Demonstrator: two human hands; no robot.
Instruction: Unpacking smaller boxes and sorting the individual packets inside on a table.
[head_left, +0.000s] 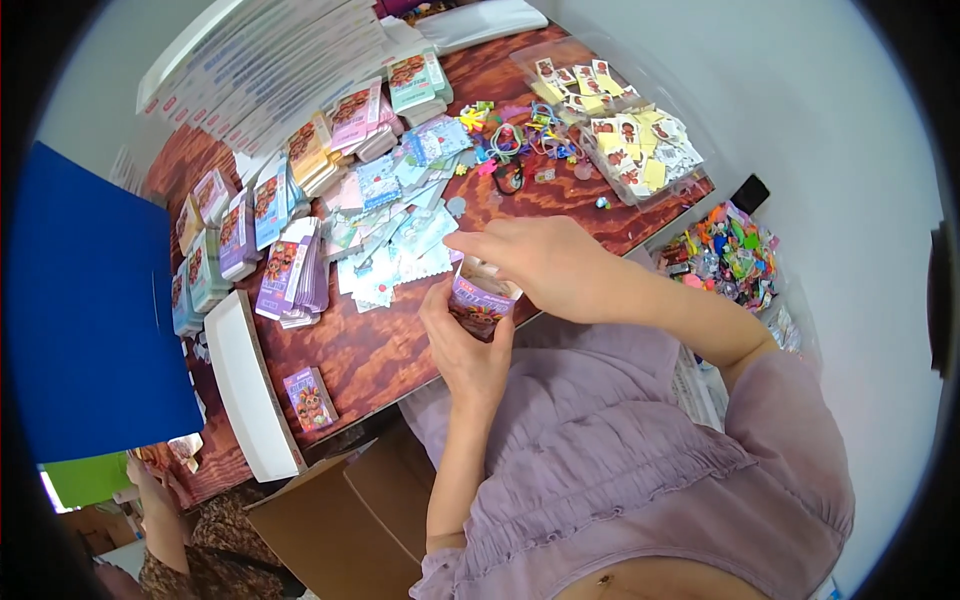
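My left hand point(464, 352) is wrapped round a small purple printed carton point(480, 306), held upright over the table's front edge with its top open. Over that opening sits my right hand point(545, 262), back up, fingers bent and pressed together. Whatever its fingertips hold, if anything, is hidden. Just beyond the hands lies a loose pile of pale blue and white sachets point(415, 240). A closed small purple box point(310, 398) stands by itself at the near left of the table.
Bundles of flat cartons point(292, 272) line the left and back. Colourful trinkets point(540, 135) and clear trays of printed cards point(645, 150) lie at the back right. A bag of small toys point(720, 255) is at the right, a cardboard box point(360, 510) below. Another person's arm point(160, 515) shows lower left.
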